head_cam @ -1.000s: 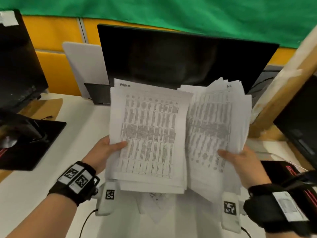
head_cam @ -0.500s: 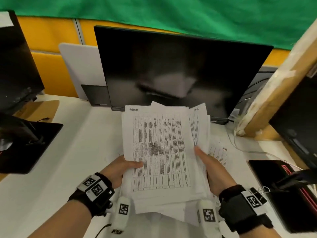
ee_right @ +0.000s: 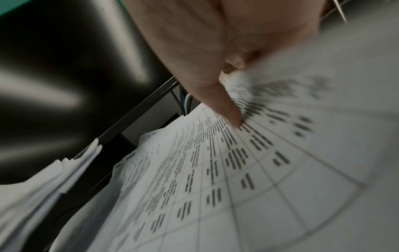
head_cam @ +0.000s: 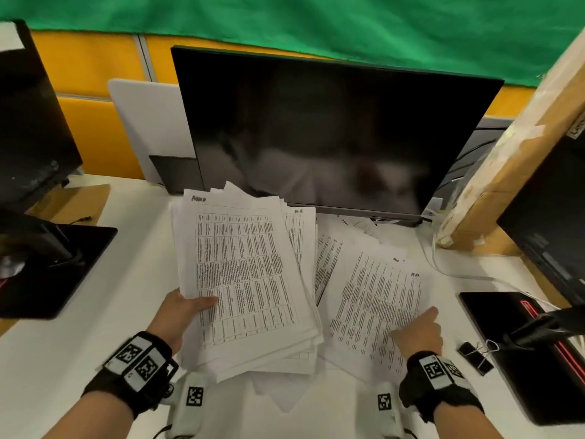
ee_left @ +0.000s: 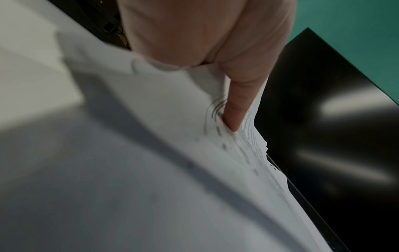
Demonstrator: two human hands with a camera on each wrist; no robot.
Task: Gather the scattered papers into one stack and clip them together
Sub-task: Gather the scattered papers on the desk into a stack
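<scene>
My left hand point(head_cam: 186, 312) grips a thick stack of printed papers point(head_cam: 247, 274) at its lower left edge, thumb on top, and holds it tilted just above the white desk point(head_cam: 95, 343). The left wrist view shows that thumb point(ee_left: 235, 110) pressed on the stack point(ee_left: 215, 153). To the right, my right hand point(head_cam: 418, 331) pinches the near right edge of a loose printed sheet point(head_cam: 373, 299) lying on the desk. In the right wrist view its thumb point(ee_right: 228, 109) lies on that sheet point(ee_right: 215, 179). More sheets point(head_cam: 329, 248) lie under both. A black binder clip point(head_cam: 474, 353) rests right of my right hand.
A dark monitor point(head_cam: 332, 131) stands just behind the papers. A black stand base point(head_cam: 57, 267) is on the left, a black slab with red stripes point(head_cam: 522, 359) on the right. A cardboard box point(head_cam: 512, 153) leans at the back right, with a white cable point(head_cam: 459, 274) below it.
Both hands held the papers up before. The stack has come down and sits in the left hand alone; the right hand has let go and moved right onto the loose sheet.
</scene>
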